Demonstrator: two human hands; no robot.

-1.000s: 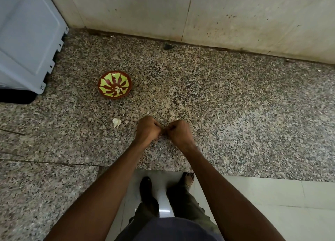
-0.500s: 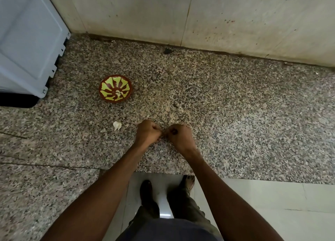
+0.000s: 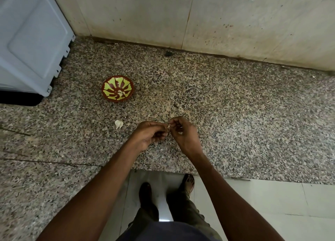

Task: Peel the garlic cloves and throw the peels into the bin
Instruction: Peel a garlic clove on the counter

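My left hand (image 3: 149, 134) and my right hand (image 3: 183, 134) meet above the speckled granite counter (image 3: 235, 117). Between their fingertips they pinch a small garlic clove (image 3: 168, 126), of which only a pale sliver shows. A loose whitish garlic piece (image 3: 118, 124) lies on the counter just left of my left hand. Farther back and left stands a small brown bowl with a yellow-green leaf pattern (image 3: 117, 88); something pale lies at its bottom. No bin is in view.
A white appliance (image 3: 30, 41) stands on the counter at the far left. A stained wall (image 3: 199, 19) runs along the back. Tiny bits of peel lie on the counter under my hands. My feet and the tiled floor (image 3: 272, 204) show below the counter edge.
Both hands have turned slightly, so their fingers now show pinching the clove. The view has tilted up a little; the bowl and loose piece have not moved.
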